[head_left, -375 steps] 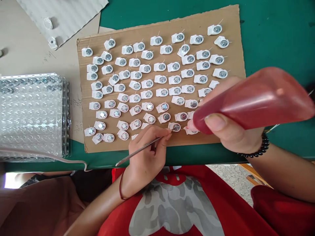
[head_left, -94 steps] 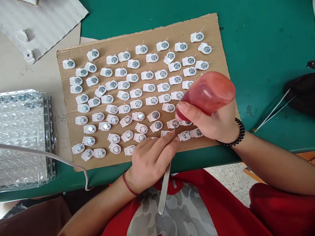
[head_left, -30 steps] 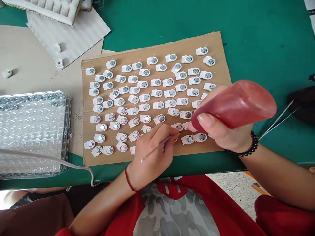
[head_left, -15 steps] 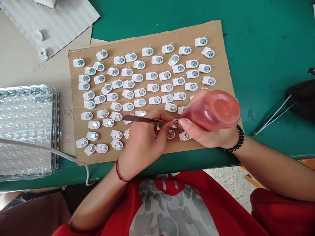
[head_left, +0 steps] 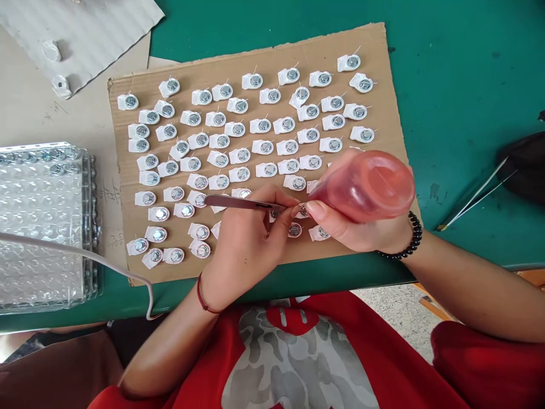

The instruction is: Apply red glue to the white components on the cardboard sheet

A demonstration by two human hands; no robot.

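My left hand (head_left: 255, 238) is closed on a pair of dark metal tweezers (head_left: 230, 202), their tips pointing right toward one small round metal part. A red, translucent squeeze bottle (head_left: 366, 187) is tilted in my right hand (head_left: 361, 230), its base turned up toward me. The bottle's nozzle end is hidden by my fingers, close to the tweezer tips. Under both hands lies a cardboard sheet (head_left: 255, 267) bearing several rows of small round silver parts on white tabs (head_left: 264, 125), many with a thin wire sticking out. My hands cover some of these parts.
Clear plastic blister trays (head_left: 42, 227) are stacked at the left, with a grey cable (head_left: 85, 255) across them. White foam sheet (head_left: 102, 45) with two loose white pieces lies upper left. Another pair of tweezers (head_left: 477, 193) rests by a black item (head_left: 522, 170) at right.
The view has shifted slightly, so the cardboard and trays appear a little farther left. Both hands keep their holds and stay nearly in place, with the bottle still tilted at the tweezer tips.
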